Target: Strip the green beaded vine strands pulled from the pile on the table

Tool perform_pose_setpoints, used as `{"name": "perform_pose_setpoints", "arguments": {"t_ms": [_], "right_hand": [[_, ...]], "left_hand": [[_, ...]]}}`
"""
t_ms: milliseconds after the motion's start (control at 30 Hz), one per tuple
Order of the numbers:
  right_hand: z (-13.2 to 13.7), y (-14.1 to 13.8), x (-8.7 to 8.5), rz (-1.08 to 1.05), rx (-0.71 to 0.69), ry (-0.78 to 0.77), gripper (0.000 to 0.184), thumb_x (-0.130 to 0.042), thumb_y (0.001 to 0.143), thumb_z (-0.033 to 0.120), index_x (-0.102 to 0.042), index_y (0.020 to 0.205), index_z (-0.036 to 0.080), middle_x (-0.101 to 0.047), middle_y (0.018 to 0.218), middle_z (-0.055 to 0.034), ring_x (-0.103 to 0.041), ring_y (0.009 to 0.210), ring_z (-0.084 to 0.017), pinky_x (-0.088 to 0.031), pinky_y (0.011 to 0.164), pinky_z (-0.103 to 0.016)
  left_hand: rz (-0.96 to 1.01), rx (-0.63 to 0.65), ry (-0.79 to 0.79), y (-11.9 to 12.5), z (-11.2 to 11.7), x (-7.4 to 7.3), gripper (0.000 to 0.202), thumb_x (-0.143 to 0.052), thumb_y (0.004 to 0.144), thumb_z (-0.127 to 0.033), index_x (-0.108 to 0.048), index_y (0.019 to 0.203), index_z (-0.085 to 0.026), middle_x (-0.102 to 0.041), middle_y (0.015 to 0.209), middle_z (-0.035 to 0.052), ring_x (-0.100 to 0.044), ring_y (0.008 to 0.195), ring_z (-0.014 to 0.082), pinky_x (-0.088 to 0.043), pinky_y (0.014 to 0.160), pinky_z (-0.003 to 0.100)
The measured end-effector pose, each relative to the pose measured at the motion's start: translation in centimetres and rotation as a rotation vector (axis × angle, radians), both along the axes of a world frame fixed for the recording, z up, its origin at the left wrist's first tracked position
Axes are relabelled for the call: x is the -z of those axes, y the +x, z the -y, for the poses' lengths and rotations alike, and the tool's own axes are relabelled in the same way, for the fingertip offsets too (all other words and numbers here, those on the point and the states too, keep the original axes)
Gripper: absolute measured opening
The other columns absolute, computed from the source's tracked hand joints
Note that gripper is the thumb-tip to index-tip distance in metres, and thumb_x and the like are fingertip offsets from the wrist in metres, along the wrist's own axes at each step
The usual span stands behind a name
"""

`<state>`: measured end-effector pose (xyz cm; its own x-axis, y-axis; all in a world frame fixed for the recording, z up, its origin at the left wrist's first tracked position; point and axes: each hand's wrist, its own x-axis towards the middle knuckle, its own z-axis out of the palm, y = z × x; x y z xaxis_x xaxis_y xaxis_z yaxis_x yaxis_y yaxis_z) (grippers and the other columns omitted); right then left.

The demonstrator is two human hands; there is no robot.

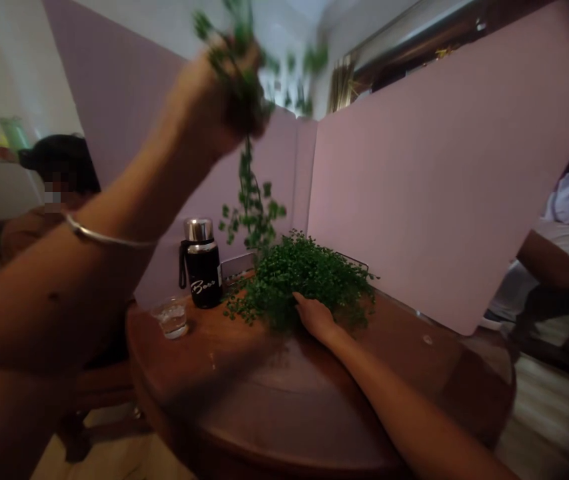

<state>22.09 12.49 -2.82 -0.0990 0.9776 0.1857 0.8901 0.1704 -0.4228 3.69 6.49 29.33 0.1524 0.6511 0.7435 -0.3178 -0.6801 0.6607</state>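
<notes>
Prob. mid pull-out: clenches L hand [229,87] high on long trailing green small-leaved sprig [250,200], tail reaching green leaf heap [314,273] at rear of round dark wooden table [274,400]; rests R hand [317,317] flat, gripping nothing, on heap front. Next needs clean lift w/o snags. Tight by pink partition panels [439,187], black steel-capped flask [200,263], small clear glass [170,318]; roomy at front.

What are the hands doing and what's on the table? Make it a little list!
Left hand: raised high, gripping a leafy sprig that dangles down
Right hand: touching the leaf pile
Table: round, brown wood
Also on it: black flask, glass with water
Behind: pink panels
</notes>
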Motion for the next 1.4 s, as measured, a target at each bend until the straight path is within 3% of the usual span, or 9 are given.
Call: {"name": "perform_pose_setpoints", "arguments": {"t_ms": [167, 300, 500, 600, 733, 833, 933, 1167, 1400], "right_hand": [[0.6, 0.7, -1.4, -0.355, -0.075, 0.026, 0.038, -0.037, 0.085, 0.022, -0.048, 0.12, 0.015, -0.059, 0.068, -0.0035, -0.056, 0.062, -0.014, -0.042, 0.057, -0.024], [0.8, 2.0, -3.2, -0.639, -0.098, -0.049, 0.036, -0.033, 0.085, 0.032, -0.048, 0.112, 0.012, -0.046, 0.059, 0.0036, -0.032, 0.038, -0.006, -0.024, 0.036, -0.017], [4.1, 2.0, -4.6, -0.854, -0.176, -0.299, 0.052, -0.043, 0.076, 0.061, -0.056, 0.088, 0.012, -0.029, 0.052, 0.0083, -0.02, 0.037, -0.002, -0.013, 0.035, -0.014], [6.5, 0.9, -4.5, -0.981, -0.191, -0.421, 0.057, -0.044, 0.073, 0.067, -0.057, 0.083, 0.012, -0.03, 0.049, 0.0079, -0.019, 0.036, -0.002, -0.01, 0.034, -0.015], [8.7, 0.0, -3.5, -1.118, -0.008, -0.206, 0.045, -0.046, 0.075, 0.06, -0.052, 0.083, 0.016, -0.03, 0.049, 0.0082, -0.019, 0.036, -0.004, -0.011, 0.034, -0.016], [9.7, -0.4, -2.8, -0.91, 0.091, 0.091, 0.027, -0.051, 0.077, 0.044, -0.053, 0.083, 0.017, -0.033, 0.049, 0.0072, -0.029, 0.04, -0.007, -0.022, 0.037, -0.018], [10.4, -1.1, -2.9, -0.512, -0.067, 0.285, 0.019, -0.049, 0.081, 0.033, -0.059, 0.087, 0.018, -0.05, 0.059, 0.0022, -0.045, 0.053, -0.009, -0.035, 0.052, -0.021], [9.1, -2.8, -2.9, -0.029, -0.377, -0.02, 0.018, -0.048, 0.082, 0.027, -0.061, 0.078, 0.015, -0.061, 0.071, -0.0025, -0.052, 0.064, -0.012, -0.033, 0.059, -0.022], [8.3, -4.0, -1.8, -0.427, -0.209, 0.126, 0.018, -0.046, 0.08, 0.022, -0.057, 0.067, 0.016, -0.049, 0.057, 0.0033, -0.045, 0.056, -0.008, -0.032, 0.055, -0.02]], "left_hand": [[-0.411, 0.181, -0.349, 1.0, -2.7, 11.4, 0.011, -0.062, 0.064, -0.01, -0.053, 0.059, -0.014, -0.044, 0.045, -0.0036, -0.041, 0.035, 0.0045, -0.029, 0.036, 0.018], [-0.515, 0.196, -0.576, 0.7, -3.2, 20.1, 0.007, -0.064, 0.06, -0.017, -0.057, 0.06, -0.015, -0.045, 0.044, -0.0039, -0.036, 0.031, 0.0047, -0.02, 0.031, 0.019], [-0.571, 0.18, -0.752, 0.5, -0.9, 27.2, 0.011, -0.067, 0.055, -0.018, -0.059, 0.06, -0.012, -0.047, 0.041, -0.0059, -0.033, 0.032, 0.0039, -0.02, 0.035, 0.019], [-0.528, 0.196, -0.777, 0.6, -0.3, 29.0, 0.014, -0.068, 0.052, -0.018, -0.057, 0.057, -0.012, -0.048, 0.043, -0.0057, -0.037, 0.036, 0.0044, -0.024, 0.039, 0.019], [-0.421, 0.122, -0.705, 0.5, 0.0, 30.6, 0.018, -0.069, 0.05, -0.019, -0.053, 0.057, -0.013, -0.044, 0.043, -0.0074, -0.035, 0.038, 0.0037, -0.022, 0.041, 0.018], [-0.434, 0.121, -0.711, 0.4, -0.1, 31.2, 0.023, -0.067, 0.054, -0.022, -0.049, 0.066, -0.015, -0.039, 0.04, -0.0103, -0.028, 0.035, 0.0031, -0.016, 0.039, 0.018], [-0.473, 0.169, -0.673, 0.5, -0.1, 31.5, 0.031, -0.067, 0.053, -0.019, -0.044, 0.073, -0.017, -0.036, 0.041, -0.0122, -0.027, 0.036, 0.0034, -0.017, 0.039, 0.018], [-0.59, 0.138, -0.5, 0.8, 0.9, 32.1, 0.063, -0.061, 0.057, -0.008, -0.036, 0.114, -0.015, -0.044, 0.058, -0.0088, -0.042, 0.053, 0.0079, -0.03, 0.049, 0.019], [-0.448, 0.083, -0.513, 0.6, 0.3, 32.5, 0.031, -0.059, 0.068, -0.021, -0.043, 0.094, -0.016, -0.03, 0.048, -0.0111, -0.028, 0.044, 0.0055, -0.021, 0.044, 0.018]]}}
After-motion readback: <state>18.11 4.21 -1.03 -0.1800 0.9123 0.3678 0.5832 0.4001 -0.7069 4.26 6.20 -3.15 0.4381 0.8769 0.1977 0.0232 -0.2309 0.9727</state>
